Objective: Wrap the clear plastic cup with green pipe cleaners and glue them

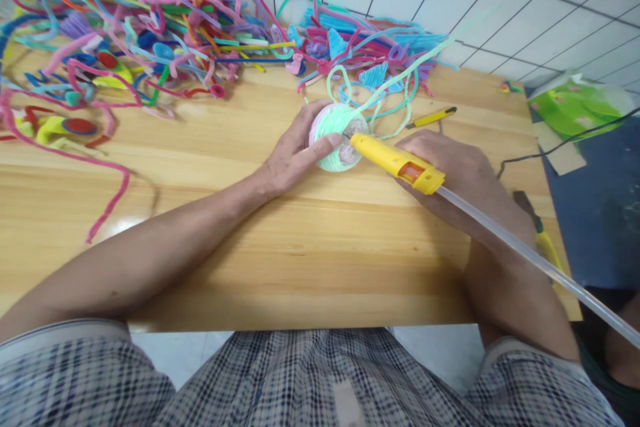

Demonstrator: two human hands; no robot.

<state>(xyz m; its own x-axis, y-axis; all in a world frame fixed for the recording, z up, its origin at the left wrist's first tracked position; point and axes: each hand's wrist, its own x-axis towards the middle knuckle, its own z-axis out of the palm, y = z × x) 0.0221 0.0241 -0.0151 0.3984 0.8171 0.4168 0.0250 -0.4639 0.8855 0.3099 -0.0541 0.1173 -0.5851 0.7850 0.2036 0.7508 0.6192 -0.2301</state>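
Observation:
My left hand (295, 150) holds a round piece wound with mint-green fuzzy stems (333, 140), its thumb across the front. The piece shows a greyish inner face on its right and a pale pink rim on its left. My right hand (450, 170) grips a yellow glue gun (395, 160), whose tip touches or nearly touches that inner face beside my left thumb. A long translucent glue stick (520, 247) runs out of the gun's back end to the lower right. Loose mint-green stems (400, 77) trail from the piece up and to the right.
Coloured fuzzy stems (200, 33) lie heaped along the back and left of the wooden table (300, 253). Behind my right hand is a yellow cutter (433, 118). Yellow-handled pliers (547, 247) and a black cable (565, 145) lie at the right, near a green bag (580, 107).

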